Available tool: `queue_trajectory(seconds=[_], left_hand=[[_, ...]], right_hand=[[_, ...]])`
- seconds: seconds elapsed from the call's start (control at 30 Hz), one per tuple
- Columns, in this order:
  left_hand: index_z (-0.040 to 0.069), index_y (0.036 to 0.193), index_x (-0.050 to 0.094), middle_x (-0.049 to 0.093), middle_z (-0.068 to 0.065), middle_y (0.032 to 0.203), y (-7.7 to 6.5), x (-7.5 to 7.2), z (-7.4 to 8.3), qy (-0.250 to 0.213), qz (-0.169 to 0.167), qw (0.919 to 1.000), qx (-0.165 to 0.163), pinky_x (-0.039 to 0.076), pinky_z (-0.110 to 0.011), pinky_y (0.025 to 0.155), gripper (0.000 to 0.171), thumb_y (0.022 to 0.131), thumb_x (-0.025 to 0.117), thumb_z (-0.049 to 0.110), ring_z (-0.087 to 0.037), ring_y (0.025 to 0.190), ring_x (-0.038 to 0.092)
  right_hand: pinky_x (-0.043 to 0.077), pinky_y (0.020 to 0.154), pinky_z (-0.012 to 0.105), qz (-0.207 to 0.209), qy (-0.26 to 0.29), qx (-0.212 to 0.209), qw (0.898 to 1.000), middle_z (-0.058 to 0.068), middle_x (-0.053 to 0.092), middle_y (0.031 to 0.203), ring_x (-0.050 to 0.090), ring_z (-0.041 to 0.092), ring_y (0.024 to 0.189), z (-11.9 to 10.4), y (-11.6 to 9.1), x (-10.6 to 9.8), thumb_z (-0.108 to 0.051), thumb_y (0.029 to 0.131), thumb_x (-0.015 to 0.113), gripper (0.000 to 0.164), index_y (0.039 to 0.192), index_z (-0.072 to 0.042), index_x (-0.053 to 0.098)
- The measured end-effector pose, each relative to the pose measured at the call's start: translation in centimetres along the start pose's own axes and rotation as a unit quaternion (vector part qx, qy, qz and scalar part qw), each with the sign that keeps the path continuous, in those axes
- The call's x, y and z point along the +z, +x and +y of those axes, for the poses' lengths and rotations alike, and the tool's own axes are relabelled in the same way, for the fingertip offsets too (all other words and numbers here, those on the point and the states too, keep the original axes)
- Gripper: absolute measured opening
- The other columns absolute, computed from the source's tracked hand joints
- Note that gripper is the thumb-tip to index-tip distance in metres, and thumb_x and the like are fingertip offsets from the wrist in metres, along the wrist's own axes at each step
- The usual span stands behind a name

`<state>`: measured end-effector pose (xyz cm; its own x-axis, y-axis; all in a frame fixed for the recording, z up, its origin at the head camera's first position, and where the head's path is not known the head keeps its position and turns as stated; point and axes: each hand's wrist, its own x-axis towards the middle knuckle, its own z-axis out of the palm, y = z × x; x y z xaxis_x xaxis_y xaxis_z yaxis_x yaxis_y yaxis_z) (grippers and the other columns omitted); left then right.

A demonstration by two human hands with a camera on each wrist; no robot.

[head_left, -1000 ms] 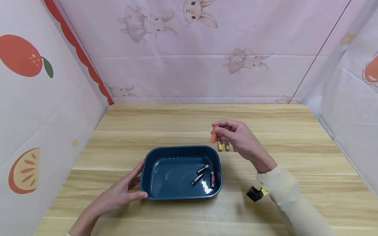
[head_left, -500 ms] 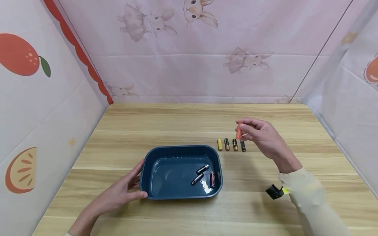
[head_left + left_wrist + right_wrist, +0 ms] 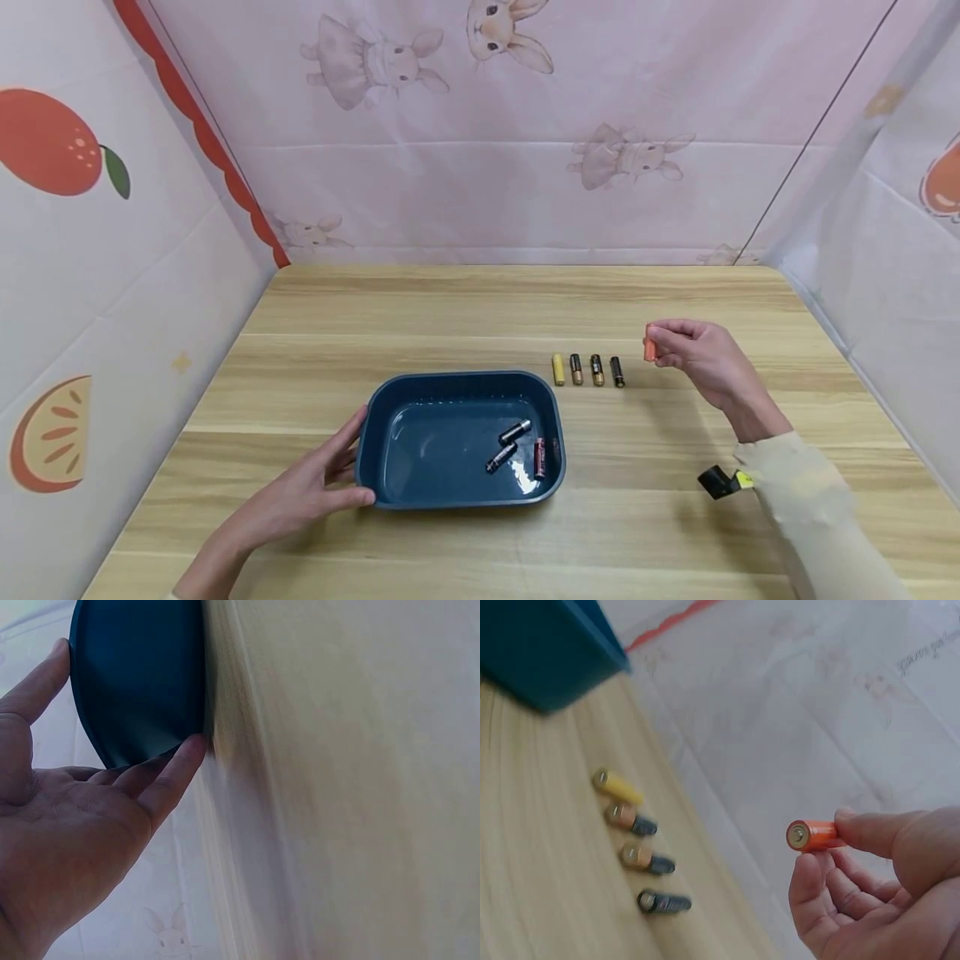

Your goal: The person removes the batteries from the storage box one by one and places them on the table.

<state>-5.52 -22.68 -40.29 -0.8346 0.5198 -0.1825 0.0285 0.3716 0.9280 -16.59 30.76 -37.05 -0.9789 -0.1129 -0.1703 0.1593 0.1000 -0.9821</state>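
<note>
Backdrop [image 3: 480,200]: pink cloth printed with rabbits, filling the upper middle of the frame.
Desk [image 3: 360,308]: pale wood grain, across the middle and lower frame.
Bin [image 3: 435,454]: dark teal, rounded corners, upright on the desk in the lower centre.
Sleeve [image 3: 813,521]: light-coloured, at lower right, with a black object [image 3: 717,482] beside its cuff.
Left hand [image 3: 300,493]: lower left; unclenched, thumb and extended fingers spread against the bin's left end.
Right hand [image 3: 708,358]: right of centre; thumb and fingers pinch an orange battery [image 3: 650,343].
Batteries on the desk: a row just above and right of the bin, from left a yellow battery [image 3: 558,369], two black-and-copper batteries [image 3: 597,370] and a black battery [image 3: 617,372].
Batteries in the bin: two dark batteries [image 3: 514,431] and a red battery [image 3: 539,457], towards its right end.
Orange battery: right of the row, raised off the desk; in the right wrist view one terminal end shows.
</note>
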Motion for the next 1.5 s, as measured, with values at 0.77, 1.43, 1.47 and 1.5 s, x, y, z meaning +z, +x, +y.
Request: queue_trajectory(seconds=[0.77,1.43,1.47,1.5], left_hand=[[0.016,0.167,0.001,0.011,-0.031,0.167,0.0,0.0,0.1,-0.004,-0.002,0.9999,0.009,0.046,-0.023,0.105,0.1,0.098,0.073,0.014,-0.056,0.143,0.034],[0.015,0.167,0.001,0.012,-0.033,0.166,0.0,0.0,-0.2,0.003,-0.001,1.0,0.005,0.047,-0.024,0.105,0.1,0.098,0.073,0.015,-0.056,0.143,0.033],[0.016,0.167,0.001,0.012,-0.032,0.166,0.0,0.1,-0.2,0.004,0.0,1.0,0.005,0.047,-0.025,0.105,0.1,0.098,0.073,0.015,-0.056,0.143,0.033],[0.015,0.167,0.001,0.012,-0.032,0.166,0.0,0.1,-0.3,0.005,0.0,1.0,0.005,0.047,-0.025,0.105,0.1,0.098,0.073,0.015,-0.056,0.143,0.033]], right_hand=[[0.058,0.062,0.023,0.058,-0.188,0.058,0.979,0.003,0.073,0.083,0.065,0.009,0.069,4.6,2.1,0.8,-0.017,0.106,0.061,0.036,0.122,0.014,0.067],[0.059,0.057,0.025,0.093,-0.244,0.046,0.964,0.007,0.075,0.081,0.066,0.01,0.063,5.4,2.2,1.8,-0.013,0.101,0.069,0.028,0.112,0.012,0.072],[0.059,0.057,0.025,0.094,-0.245,0.046,0.964,0.007,0.075,0.081,0.065,0.01,0.063,5.4,2.3,1.8,-0.014,0.101,0.069,0.028,0.112,0.011,0.073],[0.059,0.056,0.025,0.096,-0.247,0.045,0.963,0.006,0.074,0.08,0.065,0.01,0.063,5.4,2.3,1.8,-0.014,0.101,0.069,0.028,0.112,0.011,0.073]])
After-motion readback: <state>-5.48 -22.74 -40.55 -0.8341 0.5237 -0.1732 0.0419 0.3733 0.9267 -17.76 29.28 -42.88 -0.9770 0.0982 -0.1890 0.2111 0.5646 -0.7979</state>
